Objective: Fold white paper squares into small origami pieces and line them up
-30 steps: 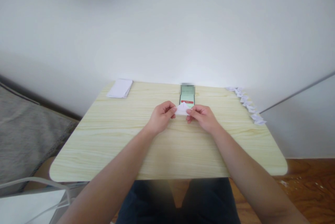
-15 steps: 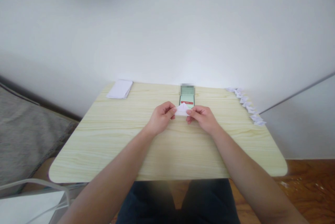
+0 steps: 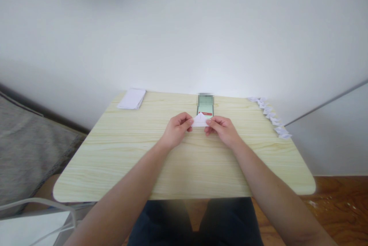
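Note:
A small folded white paper [image 3: 200, 120], with a pointed peak at the top and a straight band along its bottom, is held up between both hands. My left hand [image 3: 178, 127] pinches its left end between thumb and fingers. At the right end, my right hand [image 3: 222, 127] is closed on it in the same way. Just behind the paper lies a phone [image 3: 205, 108] with a lit screen, its lower part covered by the paper and fingers. Folded paper boats [image 3: 270, 114] run in a line down the table's right edge.
A stack of white paper sheets [image 3: 132, 98] lies at the back left of the pale wooden table [image 3: 120, 154]. The table's far edge meets a white wall [image 3: 184, 38]. Grey fabric [image 3: 31, 150] is at the left, and a white cable [image 3: 37, 200] runs at lower left.
The right thumb and the paper have shifted very slightly. Both hands keep the same pinch on the folded paper, and the other things stay in place.

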